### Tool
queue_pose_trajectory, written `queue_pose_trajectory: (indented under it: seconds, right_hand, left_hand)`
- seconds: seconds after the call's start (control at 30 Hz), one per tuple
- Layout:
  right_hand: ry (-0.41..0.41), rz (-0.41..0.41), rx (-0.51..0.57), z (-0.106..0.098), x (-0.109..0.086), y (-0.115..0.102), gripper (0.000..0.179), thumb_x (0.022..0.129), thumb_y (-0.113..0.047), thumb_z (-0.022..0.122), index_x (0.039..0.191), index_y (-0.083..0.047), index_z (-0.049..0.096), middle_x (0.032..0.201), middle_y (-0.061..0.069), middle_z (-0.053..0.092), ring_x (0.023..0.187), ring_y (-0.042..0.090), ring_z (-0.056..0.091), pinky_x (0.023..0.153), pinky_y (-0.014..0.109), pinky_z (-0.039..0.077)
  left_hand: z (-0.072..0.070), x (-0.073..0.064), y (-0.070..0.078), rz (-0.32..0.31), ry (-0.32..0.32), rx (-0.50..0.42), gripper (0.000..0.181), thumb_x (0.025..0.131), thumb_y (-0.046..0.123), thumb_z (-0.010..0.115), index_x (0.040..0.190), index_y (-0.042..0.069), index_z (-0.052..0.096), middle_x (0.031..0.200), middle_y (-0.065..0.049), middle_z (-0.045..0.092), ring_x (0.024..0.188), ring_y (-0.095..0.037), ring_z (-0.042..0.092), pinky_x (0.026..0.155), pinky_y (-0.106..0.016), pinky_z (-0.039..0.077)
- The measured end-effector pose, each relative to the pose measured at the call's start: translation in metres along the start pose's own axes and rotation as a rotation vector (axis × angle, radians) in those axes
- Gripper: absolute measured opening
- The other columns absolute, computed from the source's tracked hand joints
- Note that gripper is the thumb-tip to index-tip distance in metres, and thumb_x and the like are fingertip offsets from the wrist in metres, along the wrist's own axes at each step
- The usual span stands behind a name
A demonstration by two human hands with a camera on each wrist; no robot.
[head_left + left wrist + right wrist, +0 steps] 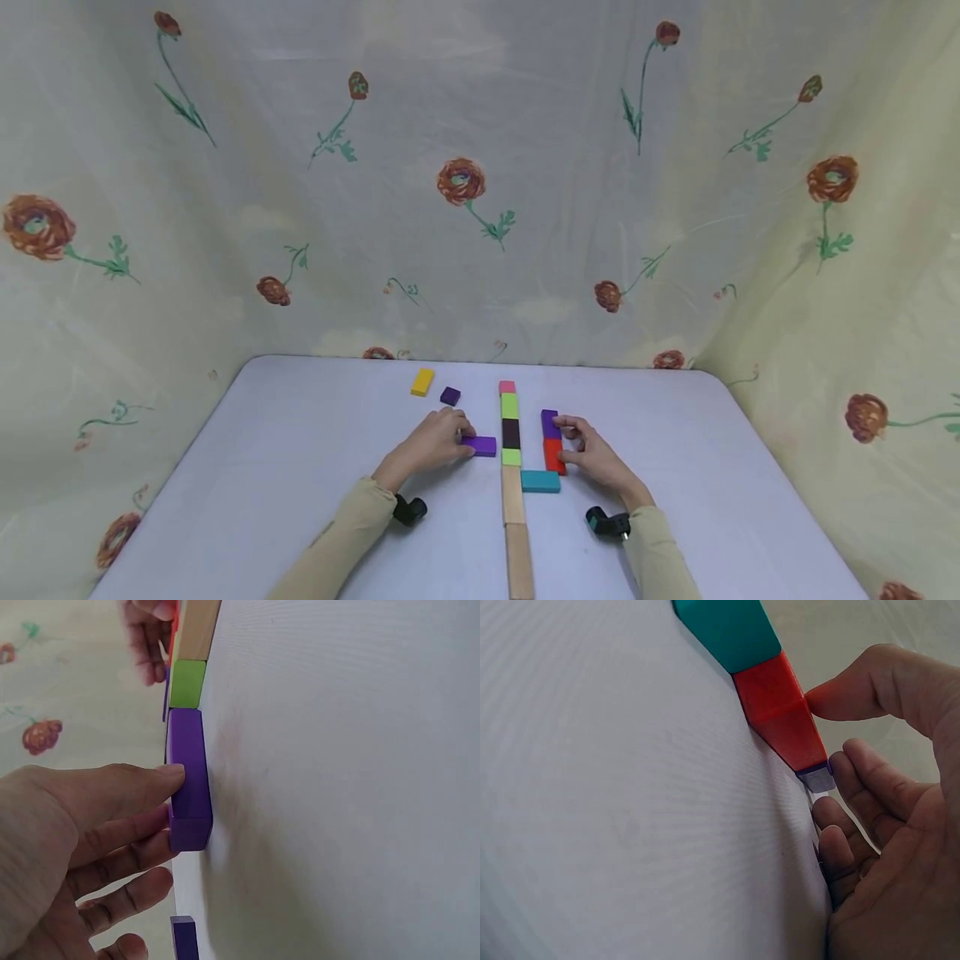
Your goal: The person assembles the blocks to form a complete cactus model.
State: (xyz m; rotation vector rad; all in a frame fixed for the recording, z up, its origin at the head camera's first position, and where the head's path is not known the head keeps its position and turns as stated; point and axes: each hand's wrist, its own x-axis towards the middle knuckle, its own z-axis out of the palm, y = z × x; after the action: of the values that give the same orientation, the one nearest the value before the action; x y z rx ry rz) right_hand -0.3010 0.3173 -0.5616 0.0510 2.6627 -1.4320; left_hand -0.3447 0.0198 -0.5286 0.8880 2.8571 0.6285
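On the white table, my left hand (pixel 433 442) pinches a purple block (pixel 482 447) between thumb and fingers. In the left wrist view this purple block (pixel 189 776) lies flat, its far end close to a light green block (pixel 187 684). My right hand (pixel 596 457) rests its thumb at the edge of a red block (pixel 553 456), with a fingertip at a second purple block (pixel 550 423) behind it. The right wrist view has the thumb against the red block (pixel 784 712), other fingers loosely bent. A teal block (pixel 540 482) joins the red block to the central row.
The central row runs away from me: plain wooden blocks (pixel 517 558) nearest, then light green, a dark block (pixel 511 433), light green (pixel 510 406) and pink (pixel 507 387). A yellow block (pixel 422 382) and a small dark purple block (pixel 450 396) lie at the back left.
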Motion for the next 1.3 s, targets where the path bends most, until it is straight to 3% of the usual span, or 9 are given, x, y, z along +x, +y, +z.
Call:
queue_pose_trajectory:
  seconds: [0.27, 0.8, 1.13, 1.3]
  right_hand:
    - [-0.003, 0.012, 0.007, 0.0001, 0.0019, 0.0016, 0.057, 0.085, -0.01, 0.067, 0.137, -0.021, 0.046, 0.133, 0.011, 0.048, 0.118, 0.028, 0.042, 0.089, 0.039, 0.043]
    - [-0.001, 0.008, 0.006, -0.0001, 0.0016, 0.0023, 0.057, 0.085, -0.01, 0.067, 0.138, -0.02, 0.046, 0.132, 0.011, 0.048, 0.116, 0.027, 0.043, 0.088, 0.038, 0.042]
    - [-0.001, -0.007, 0.012, 0.0021, 0.0019, 0.0045, 0.057, 0.084, -0.008, 0.067, 0.137, -0.019, 0.047, 0.134, 0.009, 0.049, 0.119, 0.027, 0.042, 0.091, 0.039, 0.04]
    - [-0.01, -0.035, 0.03, -0.0002, 0.0019, 0.0027, 0.057, 0.083, -0.005, 0.066, 0.136, -0.016, 0.047, 0.135, 0.009, 0.049, 0.121, 0.027, 0.041, 0.095, 0.042, 0.038]
  left_hand:
    - [0.0056, 0.0045, 0.0038, -0.04, 0.006, -0.016, 0.026, 0.082, 0.027, 0.077, 0.105, 0.015, 0.074, 0.102, 0.003, 0.068, 0.096, -0.014, 0.056, 0.088, -0.035, 0.046]
    - [0.0044, 0.0064, 0.0055, 0.01, 0.023, 0.008, 0.026, 0.081, 0.025, 0.077, 0.104, 0.014, 0.075, 0.103, 0.002, 0.068, 0.098, -0.014, 0.057, 0.089, -0.035, 0.047]
    - [0.0082, 0.0065, 0.0055, -0.022, 0.027, 0.02, 0.027, 0.082, 0.028, 0.077, 0.105, 0.015, 0.075, 0.108, 0.002, 0.068, 0.104, -0.016, 0.057, 0.095, -0.038, 0.045]
    - [0.0054, 0.0063, 0.0065, -0.003, 0.042, 0.002, 0.026, 0.082, 0.026, 0.077, 0.105, 0.014, 0.076, 0.105, 0.002, 0.068, 0.101, -0.016, 0.057, 0.092, -0.037, 0.045]
